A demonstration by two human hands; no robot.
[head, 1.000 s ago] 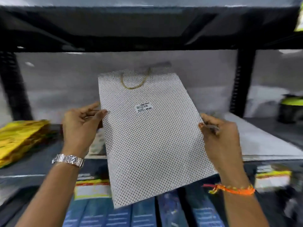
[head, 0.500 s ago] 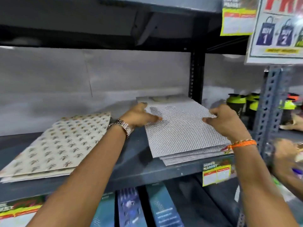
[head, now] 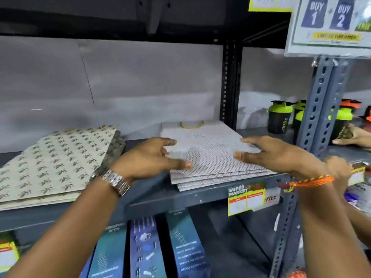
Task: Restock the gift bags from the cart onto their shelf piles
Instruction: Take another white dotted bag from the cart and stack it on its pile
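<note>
Fingers (head: pixel 181 164) of both hands spread loose over the dotted bag pile (head: pixel 212 155); its overhanging front edges could slide off the shelf (head: pixel 180 195).

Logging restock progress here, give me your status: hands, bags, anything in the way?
Left hand and right hand open, empty, over the dotted bag pile. Top bag flat on pile. Leaf-print pile lies apart to the left. Nothing blocking.

We read "BUY 1" and "BUY 2" on the hanging promo sign (head: pixel 329 25). The shelf-edge price tag (head: pixel 246 197) says "SUPER MARKET"; a label beside it (head: pixel 271 198) reads "fizz". Text on the boxes below (head: pixel 185 243) is too blurred.
</note>
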